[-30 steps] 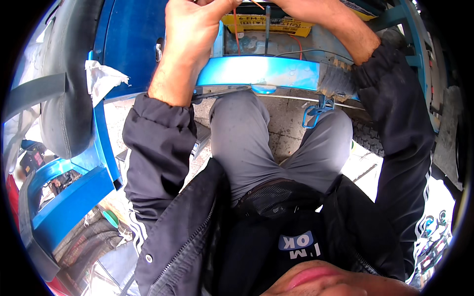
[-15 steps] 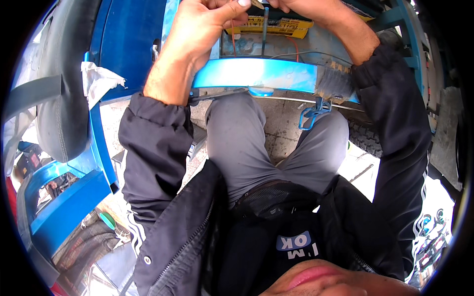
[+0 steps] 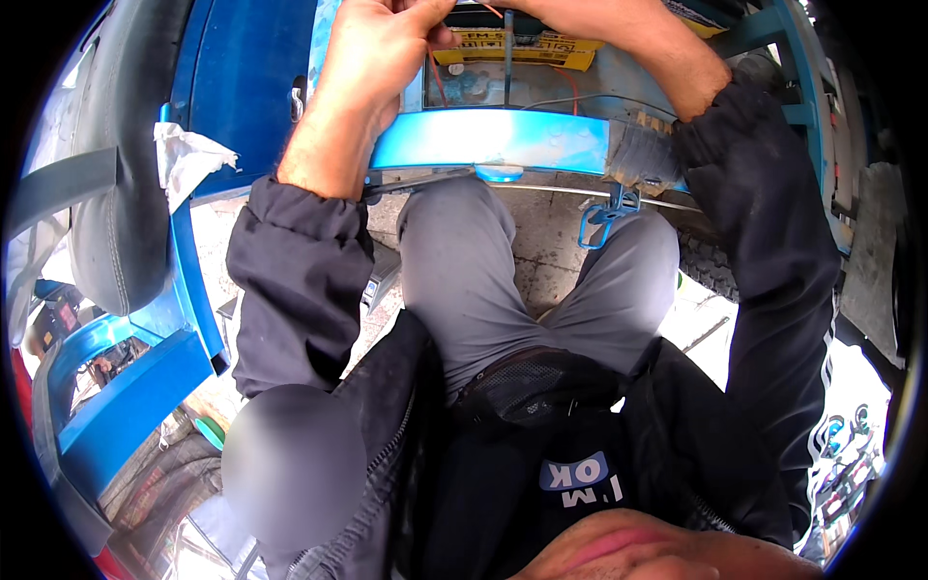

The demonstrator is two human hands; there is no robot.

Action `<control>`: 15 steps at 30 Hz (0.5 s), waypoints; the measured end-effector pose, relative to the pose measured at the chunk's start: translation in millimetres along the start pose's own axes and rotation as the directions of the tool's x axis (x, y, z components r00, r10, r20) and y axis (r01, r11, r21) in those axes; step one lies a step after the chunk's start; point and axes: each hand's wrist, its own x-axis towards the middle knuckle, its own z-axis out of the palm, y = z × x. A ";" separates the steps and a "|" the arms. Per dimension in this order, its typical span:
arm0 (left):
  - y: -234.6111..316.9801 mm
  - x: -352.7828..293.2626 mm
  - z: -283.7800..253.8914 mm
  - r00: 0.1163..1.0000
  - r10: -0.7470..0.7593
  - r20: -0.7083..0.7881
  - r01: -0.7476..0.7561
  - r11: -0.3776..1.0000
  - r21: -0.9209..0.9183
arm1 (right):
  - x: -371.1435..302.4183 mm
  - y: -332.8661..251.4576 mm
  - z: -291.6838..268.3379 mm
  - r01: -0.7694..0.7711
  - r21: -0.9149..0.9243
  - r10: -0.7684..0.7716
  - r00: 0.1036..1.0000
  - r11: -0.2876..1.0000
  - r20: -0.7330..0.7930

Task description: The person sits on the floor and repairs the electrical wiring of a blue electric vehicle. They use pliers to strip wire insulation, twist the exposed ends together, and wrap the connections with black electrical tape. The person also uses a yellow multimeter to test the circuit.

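Observation:
At the top edge, my left hand (image 3: 387,43) has its fingers curled in a pinch. A thin orange-red wire (image 3: 434,70) runs up from the compartment to these fingers. Another short piece of orange wire (image 3: 494,12) shows between my two hands. My right hand (image 3: 570,14) reaches in from the right, its fingers cut off by the top edge. Beneath the hands sits a yellow and black battery-like box (image 3: 541,50) inside a blue metal compartment. An upright blue rod (image 3: 508,58) stands in front of the box.
A curved blue metal bar (image 3: 493,140) crosses in front of my knees, its right end wrapped in worn dark tape (image 3: 643,150). A blue wire-frame bracket (image 3: 607,220) hangs below it. At left are a black padded seat (image 3: 121,184), a blue panel (image 3: 242,87) and a torn white rag (image 3: 188,159).
My hands have shifted slightly up and left, further past the top edge. The small brass-coloured piece seen between them before is out of sight, and orange wire shows there instead.

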 end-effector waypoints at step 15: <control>2.7 -8.3 6.7 0.997 0.049 0.055 -0.058 0.984 0.169 | 7.5 18.6 15.4 -0.368 0.874 0.207 0.927 0.319 0.314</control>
